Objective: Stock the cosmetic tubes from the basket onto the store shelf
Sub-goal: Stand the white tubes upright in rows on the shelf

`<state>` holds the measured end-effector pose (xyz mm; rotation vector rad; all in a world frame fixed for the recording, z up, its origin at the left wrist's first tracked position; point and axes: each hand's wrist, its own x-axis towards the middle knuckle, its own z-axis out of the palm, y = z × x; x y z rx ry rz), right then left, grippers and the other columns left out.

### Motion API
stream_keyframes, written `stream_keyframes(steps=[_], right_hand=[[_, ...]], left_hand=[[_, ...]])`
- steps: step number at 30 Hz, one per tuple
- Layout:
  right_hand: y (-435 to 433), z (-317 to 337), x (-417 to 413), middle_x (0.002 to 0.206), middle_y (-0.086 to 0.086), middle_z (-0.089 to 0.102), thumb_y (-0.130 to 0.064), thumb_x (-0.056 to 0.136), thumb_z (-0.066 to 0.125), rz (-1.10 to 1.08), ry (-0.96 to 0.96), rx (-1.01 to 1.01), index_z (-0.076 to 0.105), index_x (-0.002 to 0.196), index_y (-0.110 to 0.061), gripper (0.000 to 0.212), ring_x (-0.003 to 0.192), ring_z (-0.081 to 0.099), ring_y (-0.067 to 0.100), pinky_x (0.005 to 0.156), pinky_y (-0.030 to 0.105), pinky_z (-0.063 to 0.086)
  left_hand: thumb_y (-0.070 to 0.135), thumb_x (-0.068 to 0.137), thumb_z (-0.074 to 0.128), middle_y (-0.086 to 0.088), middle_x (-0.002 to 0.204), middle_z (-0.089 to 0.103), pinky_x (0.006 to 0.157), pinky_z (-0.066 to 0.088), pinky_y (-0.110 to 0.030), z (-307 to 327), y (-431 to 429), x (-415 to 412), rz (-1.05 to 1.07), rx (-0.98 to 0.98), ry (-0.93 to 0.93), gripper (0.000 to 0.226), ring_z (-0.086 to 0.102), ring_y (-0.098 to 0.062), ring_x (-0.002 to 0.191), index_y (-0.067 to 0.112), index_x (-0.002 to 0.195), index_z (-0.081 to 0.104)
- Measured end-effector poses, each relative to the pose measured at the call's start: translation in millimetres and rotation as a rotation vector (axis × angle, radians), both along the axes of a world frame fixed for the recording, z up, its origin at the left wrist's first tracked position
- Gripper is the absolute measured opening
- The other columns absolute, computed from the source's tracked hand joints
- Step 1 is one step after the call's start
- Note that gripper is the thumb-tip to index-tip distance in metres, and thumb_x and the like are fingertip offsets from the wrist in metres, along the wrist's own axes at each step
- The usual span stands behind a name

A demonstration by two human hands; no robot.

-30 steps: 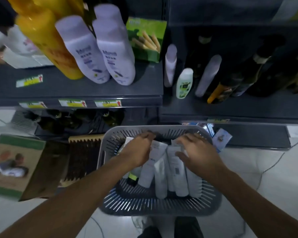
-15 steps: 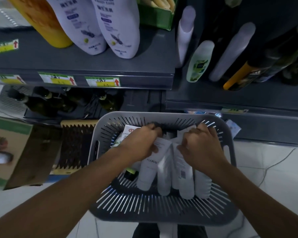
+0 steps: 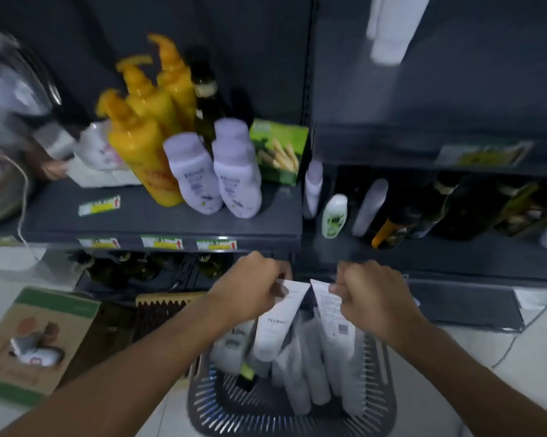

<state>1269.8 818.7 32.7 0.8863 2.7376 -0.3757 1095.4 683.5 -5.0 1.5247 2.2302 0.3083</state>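
Observation:
My left hand (image 3: 250,287) pinches the crimped end of a white cosmetic tube (image 3: 273,329), lifted above the grey slotted basket (image 3: 297,414). My right hand (image 3: 371,293) pinches the end of a second white tube (image 3: 333,323) beside it. Both tubes hang tilted, caps down, over several more white tubes (image 3: 310,373) lying in the basket. The dark store shelf (image 3: 158,216) runs just beyond my hands.
On the left shelf stand yellow pump bottles (image 3: 146,146), lilac bottles (image 3: 215,181) and a green box (image 3: 278,149). The right shelf (image 3: 423,257) holds small white tubes and dark bottles. A cardboard box (image 3: 35,339) lies on the floor at left. Another person's hand (image 3: 51,167) is at far left.
Both hands have risen out of the basket, each lifting a white tube by its end. My view has tilted up, showing more of the shelves.

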Motion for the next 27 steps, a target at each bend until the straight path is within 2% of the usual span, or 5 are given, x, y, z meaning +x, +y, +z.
stream_keyframes(steps=[8, 13, 18, 23, 27], right_hand=[[41, 152, 8, 0.085, -0.001, 0.064, -0.038, 0.099, 0.060, 0.005, 0.165, 0.112, 0.053, 0.088, -0.018, 0.023, 0.083, 0.063, 0.024, 0.076, 0.040, 0.055], [74, 237, 22, 0.080, -0.007, 0.066, -0.038, 0.095, 0.064, -0.062, 0.354, 0.033, 0.060, 0.084, -0.021, 0.020, 0.081, 0.061, 0.015, 0.071, 0.033, 0.048], [108, 311, 23, 0.076, -0.013, 0.066, -0.032, 0.096, 0.067, -0.034, 0.462, 0.031, 0.064, 0.078, -0.022, 0.020, 0.079, 0.063, 0.006, 0.075, 0.034, 0.054], [150, 353, 5, 0.072, -0.011, 0.067, -0.029, 0.091, 0.073, -0.070, 0.583, 0.010, 0.065, 0.072, -0.023, 0.022, 0.072, 0.065, 0.007, 0.071, 0.037, 0.058], [174, 365, -22, 0.072, -0.011, 0.067, -0.028, 0.091, 0.075, -0.080, 0.631, 0.004, 0.067, 0.073, -0.021, 0.020, 0.072, 0.064, 0.006, 0.064, 0.027, 0.051]], left_hand=[[0.017, 0.089, 0.069, 0.004, 0.076, 0.069, 0.052, 0.028, -0.031, 165, 35, 2, -0.055, 0.251, 0.130, 0.006, 0.062, -0.019, 0.075, 0.019, 0.086, 0.064], [0.031, 0.089, 0.076, 0.008, 0.083, 0.074, 0.068, 0.050, -0.031, 255, 56, 9, -0.009, 0.328, 0.117, 0.010, 0.065, -0.008, 0.080, 0.023, 0.092, 0.071], [0.036, 0.083, 0.082, 0.013, 0.072, 0.070, 0.055, 0.037, -0.011, 320, 78, 8, 0.054, 0.445, 0.036, 0.012, 0.062, -0.001, 0.070, 0.028, 0.085, 0.073], [0.033, 0.080, 0.086, 0.018, 0.083, 0.072, 0.067, 0.048, -0.014, 361, 108, 4, 0.087, 0.531, 0.001, 0.010, 0.064, 0.002, 0.081, 0.029, 0.084, 0.078], [0.031, 0.078, 0.088, 0.017, 0.084, 0.072, 0.071, 0.054, -0.019, 372, 135, -1, 0.112, 0.578, -0.015, 0.010, 0.065, 0.002, 0.083, 0.028, 0.084, 0.080]])
